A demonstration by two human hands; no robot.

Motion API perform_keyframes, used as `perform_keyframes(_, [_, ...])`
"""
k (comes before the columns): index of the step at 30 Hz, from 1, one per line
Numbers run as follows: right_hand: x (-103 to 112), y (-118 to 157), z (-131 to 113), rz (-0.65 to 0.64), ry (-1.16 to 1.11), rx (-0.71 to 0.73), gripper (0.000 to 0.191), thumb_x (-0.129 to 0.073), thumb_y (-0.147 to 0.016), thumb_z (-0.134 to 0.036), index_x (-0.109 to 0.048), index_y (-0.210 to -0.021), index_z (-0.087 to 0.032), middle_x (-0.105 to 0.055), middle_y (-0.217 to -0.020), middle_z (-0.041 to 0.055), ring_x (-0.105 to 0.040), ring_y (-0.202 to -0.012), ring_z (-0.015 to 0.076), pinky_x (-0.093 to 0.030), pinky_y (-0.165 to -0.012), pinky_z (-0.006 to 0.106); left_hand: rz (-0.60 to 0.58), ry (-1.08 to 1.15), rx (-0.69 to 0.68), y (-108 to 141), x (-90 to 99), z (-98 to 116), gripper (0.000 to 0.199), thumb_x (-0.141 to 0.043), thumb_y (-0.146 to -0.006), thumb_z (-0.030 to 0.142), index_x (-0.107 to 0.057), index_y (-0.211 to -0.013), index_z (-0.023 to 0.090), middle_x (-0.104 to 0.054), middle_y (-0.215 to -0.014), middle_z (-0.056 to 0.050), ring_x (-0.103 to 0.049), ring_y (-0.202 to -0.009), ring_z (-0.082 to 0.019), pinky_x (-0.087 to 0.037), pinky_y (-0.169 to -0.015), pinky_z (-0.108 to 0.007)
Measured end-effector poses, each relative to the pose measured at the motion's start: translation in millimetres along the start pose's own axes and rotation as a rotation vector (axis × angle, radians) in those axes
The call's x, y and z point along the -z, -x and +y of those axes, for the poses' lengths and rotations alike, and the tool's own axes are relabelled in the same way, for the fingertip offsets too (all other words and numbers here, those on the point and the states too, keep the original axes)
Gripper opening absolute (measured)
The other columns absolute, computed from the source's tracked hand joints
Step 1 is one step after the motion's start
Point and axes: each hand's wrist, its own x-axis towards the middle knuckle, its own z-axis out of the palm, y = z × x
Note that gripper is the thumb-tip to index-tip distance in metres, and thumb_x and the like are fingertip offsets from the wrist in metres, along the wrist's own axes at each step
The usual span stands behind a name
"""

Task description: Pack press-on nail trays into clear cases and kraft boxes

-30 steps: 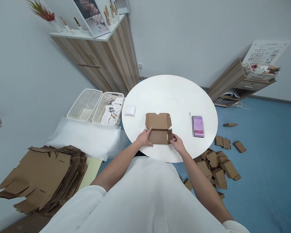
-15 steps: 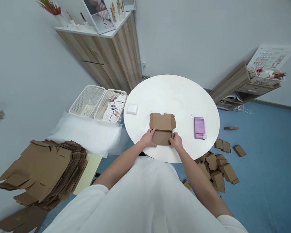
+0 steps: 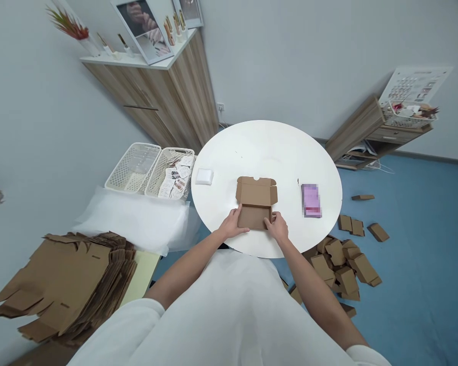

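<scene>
A small brown cardboard box [image 3: 256, 217] lies on the white round table [image 3: 305, 152], its shallow tray facing up. Its flapped lid [image 3: 255, 193] is folded back, away from me. My left hand [image 3: 232, 223] holds the near left corner, with fingers along the left wall and the thumb along the front edge. On the other side, my right hand [image 3: 278, 226] pinches the right wall, its thumb at the inner face and fingers outside. The tray's bottom is bare.
A white packet [image 3: 204, 176] sits at the table's left, a blurred purple pack [image 3: 311, 201] at its right. White baskets [image 3: 133, 170], clear plastic sheeting [image 3: 130, 216] and stacked flat cardboard [image 3: 68, 279] stand left. Folded boxes [image 3: 343, 264] lie piled on the floor at right.
The camera view has shifted slightly. My left hand has slid a little outward along the box's left side, and the right thumb has moved slightly. The box stays nearly in place.
</scene>
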Motion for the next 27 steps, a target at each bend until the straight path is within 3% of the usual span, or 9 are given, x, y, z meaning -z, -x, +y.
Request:
perform_keyframes(4, [3,12,6,-0.013,-0.095,0.004,0.055,-0.045,-0.071,-0.052,-0.043,-0.115,-0.018,-0.058,-0.096,0.0078,-0.058,-0.083,0.0205,-0.043,-0.067,0.031,0.071,0.142,0.074,14,-7.6,-9,0.096,-0.059,-0.068,0.048,0.001,-0.138,0.022,-0.03,-0.131,-0.015,-0.048,-0.105,-0.024,-0.04,-0.087,-0.038])
perform_keyframes(7, [2,19,10,-0.084,-0.277,-0.019,0.056,-0.042,-0.073,-0.053,-0.041,-0.118,-0.019,-0.057,-0.103,0.0082,-0.06,-0.069,0.0172,-0.046,-0.059,0.031,0.052,0.281,0.144,18,-11.3,-11,0.084,-0.058,-0.072,0.04,-0.009,-0.137,0.02,-0.034,-0.13,-0.015,-0.051,-0.101,-0.021,-0.045,-0.081,-0.034])
perform_keyframes(11, [-1,18,10,-0.147,-0.536,-0.072,0.054,-0.04,-0.075,-0.052,-0.038,-0.12,-0.021,-0.051,-0.115,0.0107,-0.06,-0.06,0.015,-0.049,-0.049,0.03,0.029,0.358,0.111,11,-8.2,-4,0.07,-0.056,-0.071,0.021,-0.024,-0.133,0.024,-0.045,-0.125,-0.01,-0.049,-0.106,-0.02,-0.046,-0.081,-0.032])
perform_keyframes(15, [-1,10,7,-0.141,-0.674,-0.107,0.054,-0.04,-0.076,-0.051,-0.038,-0.121,-0.02,-0.048,-0.119,0.011,-0.061,-0.066,0.016,-0.052,-0.057,0.031,0.008,0.38,0.075,-2,-2.3,3,0.069,-0.05,-0.067,0.01,-0.028,-0.131,0.025,-0.044,-0.127,-0.007,-0.047,-0.111,-0.019,-0.045,-0.083,-0.031])
perform_keyframes(19, [-1,6,7,-0.116,-0.687,-0.115,0.057,-0.041,-0.076,-0.051,-0.038,-0.122,-0.018,-0.049,-0.118,0.0116,-0.061,-0.068,0.0178,-0.05,-0.064,0.034,-0.034,0.434,0.052,-10,-1.0,3,0.073,-0.05,-0.065,0.009,-0.024,-0.132,0.025,-0.039,-0.131,-0.007,-0.044,-0.115,-0.019,-0.042,-0.088,-0.032])
perform_keyframes(23, [1,10,12,0.037,-0.454,-0.064,0.055,-0.034,-0.078,-0.051,-0.043,-0.12,-0.015,-0.052,-0.114,0.0128,-0.054,-0.097,0.0251,-0.042,-0.083,0.039,-0.064,0.4,0.074,-8,-2.6,-4,0.078,-0.055,-0.067,0.016,-0.018,-0.135,0.022,-0.034,-0.135,-0.011,-0.041,-0.117,-0.022,-0.042,-0.09,-0.035])
perform_keyframes(27, [7,18,-3,0.41,-0.143,0.05,0.052,-0.027,-0.083,-0.045,-0.037,-0.122,-0.012,-0.04,-0.124,0.0171,-0.031,-0.119,0.0294,-0.025,-0.096,0.047,0.013,0.299,0.068,-6,9.4,-20,0.076,-0.058,-0.07,0.031,-0.02,-0.134,0.021,-0.031,-0.135,-0.012,-0.037,-0.12,-0.025,-0.04,-0.092,-0.037])
